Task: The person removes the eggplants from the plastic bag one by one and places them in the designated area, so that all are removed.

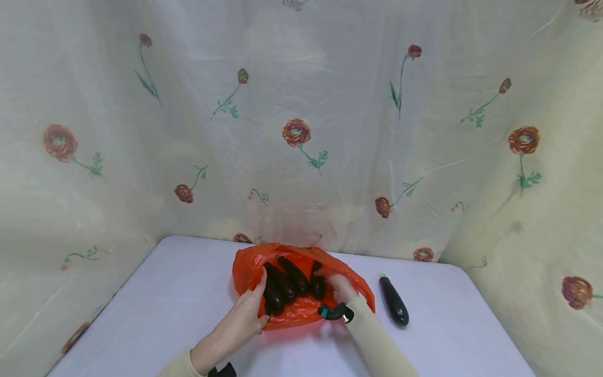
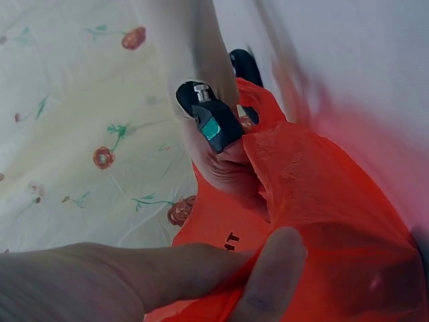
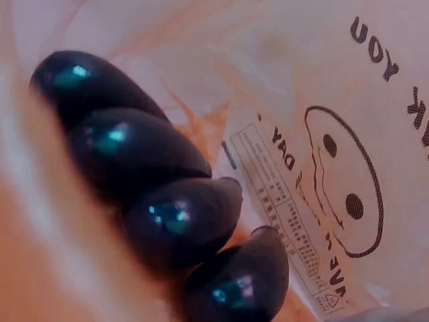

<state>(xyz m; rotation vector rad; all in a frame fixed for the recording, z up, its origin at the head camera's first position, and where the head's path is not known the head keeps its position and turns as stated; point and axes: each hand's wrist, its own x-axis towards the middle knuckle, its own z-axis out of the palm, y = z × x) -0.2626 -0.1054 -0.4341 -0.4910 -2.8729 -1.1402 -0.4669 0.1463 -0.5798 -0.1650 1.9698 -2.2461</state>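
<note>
An orange-red plastic bag [image 1: 301, 313] lies open on the table, with several dark eggplants [image 1: 281, 281] side by side inside it. My left hand [image 1: 247, 309] pinches the near left edge of the bag between thumb and fingers; the left wrist view shows the thumb [image 2: 271, 275] pressing on the plastic. Reaching into the bag's right side, my right hand [image 1: 340, 287] has its fingers round the upper end of the rightmost eggplant [image 1: 317, 285]. Glossy eggplants [image 3: 144, 151] fill the left of the right wrist view, where the fingers are too blurred to make out.
Another eggplant [image 1: 394, 302] lies on the white table [image 1: 447, 324], right of the bag. A flower-printed plastic sheet [image 1: 348, 157] hangs behind the table and at both sides. Dark bands with devices [image 1: 335, 312] are on the wrists.
</note>
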